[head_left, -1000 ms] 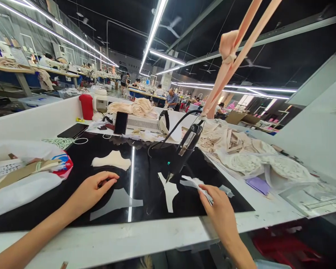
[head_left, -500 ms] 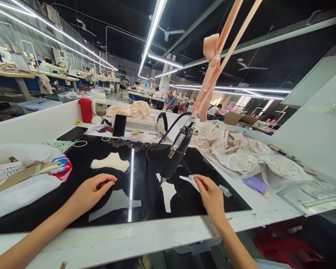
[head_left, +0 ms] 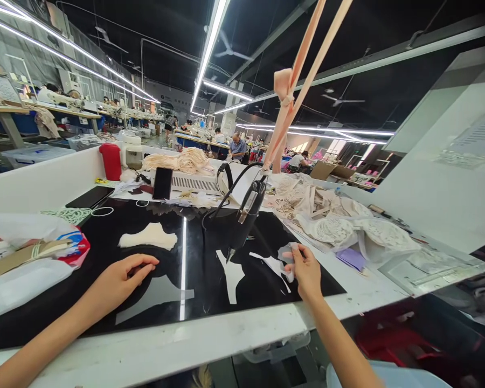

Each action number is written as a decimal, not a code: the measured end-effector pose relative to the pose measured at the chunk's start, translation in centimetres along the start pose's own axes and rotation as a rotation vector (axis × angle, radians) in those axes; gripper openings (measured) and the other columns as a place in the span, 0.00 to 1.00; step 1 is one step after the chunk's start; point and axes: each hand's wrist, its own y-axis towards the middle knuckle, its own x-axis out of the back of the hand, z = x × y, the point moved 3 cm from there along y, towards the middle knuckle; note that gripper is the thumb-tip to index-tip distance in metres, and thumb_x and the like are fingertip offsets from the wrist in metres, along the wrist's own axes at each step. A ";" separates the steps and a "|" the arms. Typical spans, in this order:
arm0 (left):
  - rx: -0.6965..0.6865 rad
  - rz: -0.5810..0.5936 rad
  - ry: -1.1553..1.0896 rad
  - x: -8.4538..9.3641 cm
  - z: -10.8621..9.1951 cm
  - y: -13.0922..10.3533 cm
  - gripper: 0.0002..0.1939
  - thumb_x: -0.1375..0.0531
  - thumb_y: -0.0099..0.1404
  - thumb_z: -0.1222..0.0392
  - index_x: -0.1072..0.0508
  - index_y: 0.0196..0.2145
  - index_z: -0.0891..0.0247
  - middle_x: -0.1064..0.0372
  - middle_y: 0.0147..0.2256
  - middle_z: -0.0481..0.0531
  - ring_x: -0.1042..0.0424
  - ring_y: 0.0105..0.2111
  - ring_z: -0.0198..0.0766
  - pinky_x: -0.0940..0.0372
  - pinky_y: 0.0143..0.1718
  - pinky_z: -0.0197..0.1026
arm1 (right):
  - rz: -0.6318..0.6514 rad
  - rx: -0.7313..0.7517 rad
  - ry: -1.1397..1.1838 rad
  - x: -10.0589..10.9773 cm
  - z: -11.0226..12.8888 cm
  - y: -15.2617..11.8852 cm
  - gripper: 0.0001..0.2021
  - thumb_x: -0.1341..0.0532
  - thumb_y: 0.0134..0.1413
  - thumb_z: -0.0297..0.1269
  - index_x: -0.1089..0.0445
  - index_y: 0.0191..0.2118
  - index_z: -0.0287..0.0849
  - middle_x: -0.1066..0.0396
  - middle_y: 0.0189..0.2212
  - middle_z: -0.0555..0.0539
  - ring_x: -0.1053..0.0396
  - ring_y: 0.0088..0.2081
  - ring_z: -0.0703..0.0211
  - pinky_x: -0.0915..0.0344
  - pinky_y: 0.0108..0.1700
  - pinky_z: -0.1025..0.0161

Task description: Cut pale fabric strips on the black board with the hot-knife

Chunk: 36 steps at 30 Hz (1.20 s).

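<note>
My right hand [head_left: 307, 272] pinches a small sheer piece of fabric [head_left: 286, 253] above the right side of the black tabletop panel [head_left: 165, 213]. A white cut piece of fabric [head_left: 271, 263] lies just left of that hand. My left hand [head_left: 131, 275] hovers over the panel, its fingers loosely curled and thumb close to the index finger, with nothing visible in them. Near it are a grey translucent piece [head_left: 153, 296] and a cream stack of cut pieces [head_left: 149, 237]. Between my hands hangs a black handheld tool [head_left: 248, 210], its pointed tip over a white shaped piece [head_left: 233, 280].
Peach straps [head_left: 285, 116] hold the tool from above. A pile of beige and white lace garments [head_left: 331, 215] lies at right, a white plastic bag [head_left: 28, 280] at left. Behind stand a phone [head_left: 162, 183] and a red container [head_left: 110, 161]. People work at sewing tables farther off.
My right hand has lifted the sheer piece up and rightward, and a white piece now lies spread on the panel beside it. My left hand keeps nearly the same pose. The view has shifted slightly right.
</note>
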 end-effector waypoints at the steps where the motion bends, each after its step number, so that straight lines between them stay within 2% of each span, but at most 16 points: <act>1: -0.003 0.000 0.000 0.0 -0.1 0.0 0.26 0.44 0.64 0.36 0.20 0.44 0.57 0.22 0.35 0.51 0.28 0.29 0.42 0.33 0.33 0.39 | 0.013 -0.009 -0.010 -0.1 -0.2 -0.1 0.16 0.40 0.68 0.47 0.30 0.48 0.38 0.27 0.31 0.52 0.35 0.21 0.70 0.36 0.21 0.71; 7: -0.032 -0.008 -0.003 0.1 -0.5 0.1 0.25 0.43 0.63 0.37 0.19 0.43 0.58 0.21 0.36 0.51 0.26 0.30 0.43 0.32 0.33 0.39 | 0.089 -0.024 -0.016 -0.5 -0.7 -0.8 0.16 0.41 0.69 0.48 0.31 0.48 0.39 0.28 0.30 0.53 0.36 0.20 0.71 0.38 0.19 0.72; 11: -0.098 0.003 0.021 0.2 -1.0 0.3 0.23 0.43 0.65 0.39 0.20 0.44 0.57 0.21 0.40 0.51 0.23 0.36 0.43 0.29 0.39 0.38 | 0.105 0.016 0.039 -0.6 -0.3 -1.4 0.21 0.38 0.60 0.58 0.34 0.44 0.44 0.25 0.30 0.52 0.34 0.16 0.67 0.41 0.13 0.70; 15: -0.265 0.073 0.109 -0.4 -3.9 0.2 0.19 0.46 0.70 0.44 0.20 0.46 0.54 0.22 0.45 0.49 0.23 0.44 0.43 0.30 0.47 0.38 | 0.031 0.082 0.143 -0.2 0.4 -1.9 0.26 0.38 0.54 0.64 0.36 0.44 0.46 0.24 0.33 0.50 0.29 0.20 0.62 0.39 0.14 0.70; 19: -0.301 0.135 0.114 -1.3 -7.7 -0.5 0.17 0.48 0.72 0.48 0.21 0.46 0.53 0.23 0.45 0.48 0.24 0.41 0.40 0.31 0.44 0.36 | -0.054 0.110 0.259 0.7 2.0 -2.4 0.27 0.36 0.51 0.65 0.37 0.43 0.47 0.25 0.37 0.48 0.25 0.30 0.60 0.33 0.20 0.70; 21: -0.292 0.181 0.091 -1.8 -9.2 -1.2 0.17 0.49 0.73 0.49 0.21 0.46 0.52 0.24 0.45 0.48 0.25 0.38 0.38 0.33 0.40 0.35 | -0.034 0.116 0.306 0.8 3.4 -3.3 0.25 0.35 0.52 0.63 0.36 0.42 0.47 0.26 0.35 0.51 0.29 0.27 0.64 0.34 0.21 0.71; 24: -0.251 0.293 0.033 -2.7 -10.6 -2.6 0.17 0.49 0.73 0.49 0.22 0.46 0.53 0.25 0.45 0.48 0.28 0.36 0.37 0.37 0.35 0.35 | 0.121 0.106 0.343 -0.2 5.6 -6.4 0.20 0.35 0.56 0.57 0.33 0.41 0.46 0.35 0.20 0.58 0.43 0.18 0.70 0.40 0.21 0.71; 26: -0.188 0.377 -0.021 -3.4 -11.0 -3.6 0.17 0.48 0.72 0.48 0.21 0.45 0.53 0.25 0.42 0.49 0.30 0.35 0.37 0.39 0.34 0.36 | 0.260 0.078 0.336 -1.6 6.8 -9.4 0.18 0.34 0.57 0.54 0.31 0.39 0.44 0.39 0.15 0.58 0.45 0.17 0.69 0.44 0.20 0.71; 27: -0.145 0.397 -0.065 -3.8 -11.0 -4.1 0.17 0.47 0.71 0.47 0.21 0.44 0.54 0.25 0.40 0.49 0.31 0.34 0.37 0.39 0.35 0.36 | 0.352 0.058 0.325 -2.4 7.3 -11.1 0.17 0.34 0.58 0.54 0.30 0.38 0.43 0.40 0.13 0.58 0.47 0.16 0.69 0.46 0.20 0.70; 29: -0.058 0.441 -0.202 -4.7 -10.8 -5.1 0.18 0.44 0.68 0.45 0.21 0.44 0.58 0.26 0.39 0.51 0.33 0.35 0.38 0.39 0.35 0.37 | 0.655 0.011 0.298 -4.4 8.2 -14.6 0.19 0.38 0.62 0.56 0.30 0.38 0.43 0.42 0.11 0.59 0.50 0.15 0.70 0.50 0.20 0.70; 31: -0.011 0.466 -0.396 -5.3 -10.4 -5.9 0.21 0.39 0.65 0.43 0.22 0.47 0.60 0.27 0.39 0.52 0.33 0.36 0.38 0.39 0.37 0.37 | 0.846 -0.055 0.274 -6.0 8.7 -17.6 0.21 0.39 0.61 0.58 0.30 0.37 0.42 0.42 0.13 0.59 0.52 0.15 0.71 0.55 0.19 0.70; 33: 0.023 0.473 -0.558 -5.4 -10.1 -6.5 0.24 0.35 0.61 0.42 0.23 0.47 0.62 0.28 0.39 0.52 0.34 0.36 0.38 0.39 0.37 0.37 | 0.955 -0.100 0.249 -7.2 9.1 -19.6 0.22 0.39 0.59 0.60 0.30 0.37 0.42 0.42 0.13 0.59 0.53 0.15 0.72 0.57 0.19 0.70; 36: 0.081 0.454 -0.739 -4.9 -9.8 -7.4 0.23 0.31 0.58 0.42 0.24 0.43 0.63 0.30 0.37 0.51 0.33 0.37 0.37 0.40 0.38 0.37 | 1.021 -0.109 0.191 -8.5 9.5 -21.0 0.24 0.38 0.57 0.63 0.30 0.35 0.43 0.42 0.14 0.58 0.53 0.16 0.71 0.56 0.21 0.70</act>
